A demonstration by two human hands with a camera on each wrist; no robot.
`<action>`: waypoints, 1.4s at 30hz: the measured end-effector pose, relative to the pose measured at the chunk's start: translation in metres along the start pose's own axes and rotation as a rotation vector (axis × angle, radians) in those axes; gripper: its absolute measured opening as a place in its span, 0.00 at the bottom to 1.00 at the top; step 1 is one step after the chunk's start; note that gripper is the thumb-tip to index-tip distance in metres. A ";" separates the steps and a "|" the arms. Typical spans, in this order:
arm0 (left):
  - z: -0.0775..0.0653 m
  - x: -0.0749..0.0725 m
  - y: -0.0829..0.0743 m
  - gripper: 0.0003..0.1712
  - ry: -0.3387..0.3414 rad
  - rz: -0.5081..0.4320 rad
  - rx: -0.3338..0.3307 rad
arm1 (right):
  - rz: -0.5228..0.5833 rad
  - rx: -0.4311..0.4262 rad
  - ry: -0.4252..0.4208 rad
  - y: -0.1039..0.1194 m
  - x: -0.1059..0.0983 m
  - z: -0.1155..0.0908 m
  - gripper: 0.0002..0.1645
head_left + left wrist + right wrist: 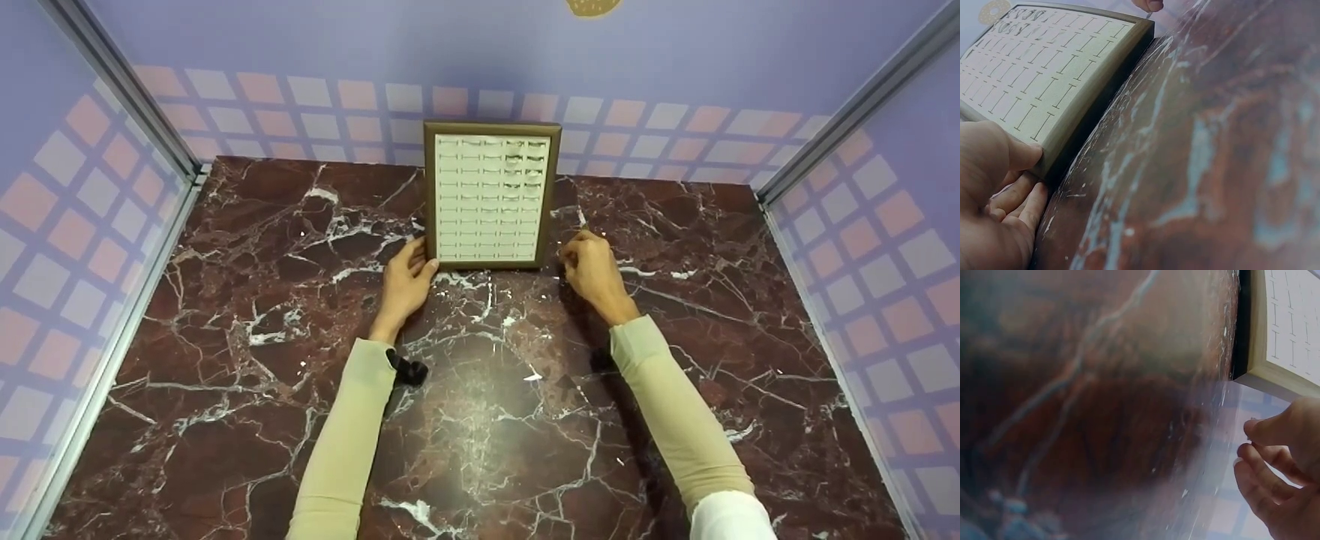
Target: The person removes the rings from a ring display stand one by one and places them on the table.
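Tray (487, 217) just left of the right fingers (1255, 489), nearly closed, hold unclear; long axis running away, near corner pinched by left fingers (1013, 194).

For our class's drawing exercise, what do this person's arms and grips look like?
The left sleeve and right sleeve are pale yellow-green and close-fitting, reaching the wrists. White fabric shows higher on the right. A black device sits by the left cuff. The left grip and right grip wear no gloves.
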State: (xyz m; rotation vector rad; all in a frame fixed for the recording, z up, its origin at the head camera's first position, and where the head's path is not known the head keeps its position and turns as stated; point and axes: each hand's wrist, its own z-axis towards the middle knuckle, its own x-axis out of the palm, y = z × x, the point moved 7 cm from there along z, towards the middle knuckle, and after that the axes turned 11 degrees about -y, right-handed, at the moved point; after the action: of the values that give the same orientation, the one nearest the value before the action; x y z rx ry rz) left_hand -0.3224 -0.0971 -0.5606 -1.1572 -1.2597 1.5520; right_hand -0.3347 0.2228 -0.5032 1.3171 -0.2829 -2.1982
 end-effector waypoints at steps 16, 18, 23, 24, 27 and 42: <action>-0.002 0.000 -0.001 0.30 0.010 0.012 0.012 | -0.043 0.029 0.110 -0.007 0.008 -0.007 0.09; -0.002 0.000 -0.001 0.30 0.012 0.011 0.015 | -0.046 0.028 0.111 -0.007 0.008 -0.007 0.10; -0.001 0.000 -0.001 0.30 0.003 -0.002 0.016 | -0.037 0.028 0.109 -0.005 0.006 -0.005 0.09; -0.001 0.000 0.000 0.30 0.002 -0.004 0.016 | -0.032 0.027 0.107 -0.004 0.005 -0.004 0.09; -0.001 0.000 0.000 0.30 0.004 0.005 0.009 | -0.009 0.006 0.082 -0.001 0.001 0.000 0.09; -0.002 0.003 -0.002 0.33 0.003 0.057 0.046 | 0.142 -0.054 -0.176 0.036 -0.029 0.032 0.07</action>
State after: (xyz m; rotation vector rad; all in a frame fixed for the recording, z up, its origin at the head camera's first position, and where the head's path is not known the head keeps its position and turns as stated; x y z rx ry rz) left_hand -0.3206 -0.0937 -0.5588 -1.1744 -1.1923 1.6123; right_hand -0.3394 0.2060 -0.4498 1.0437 -0.3693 -2.1879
